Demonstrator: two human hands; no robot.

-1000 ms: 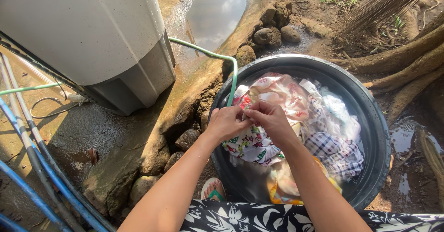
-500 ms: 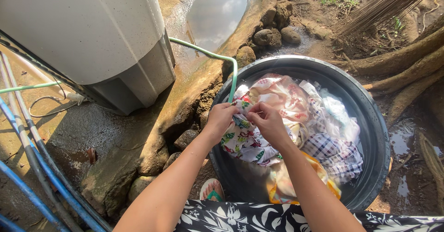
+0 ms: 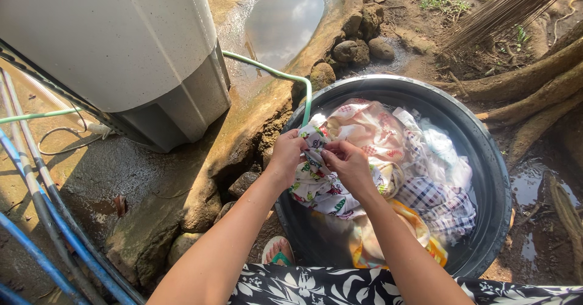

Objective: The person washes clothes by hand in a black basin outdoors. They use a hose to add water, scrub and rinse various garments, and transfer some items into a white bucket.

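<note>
A large black basin (image 3: 486, 159) on the ground holds water and several wet clothes. My left hand (image 3: 286, 156) and my right hand (image 3: 348, 162) both grip a white floral-print cloth (image 3: 319, 189) at the basin's left rim, fingers pinched on a fold between them. Behind it lie a pale pink garment (image 3: 364, 129), a checked cloth (image 3: 440, 198) and an orange cloth (image 3: 419, 226).
A green hose (image 3: 276, 74) runs into the basin from the left. A grey-white washing machine (image 3: 121, 50) stands on wet concrete at left, with blue pipes (image 3: 42, 238) beside it. Rocks (image 3: 358, 47), a puddle, tree roots (image 3: 534, 86) and a broom surround the basin. My sandalled foot (image 3: 278, 251) rests below.
Both hands have shifted slightly left along the floral cloth and rubbed the fold between them; the clothes moved a little in the water.
</note>
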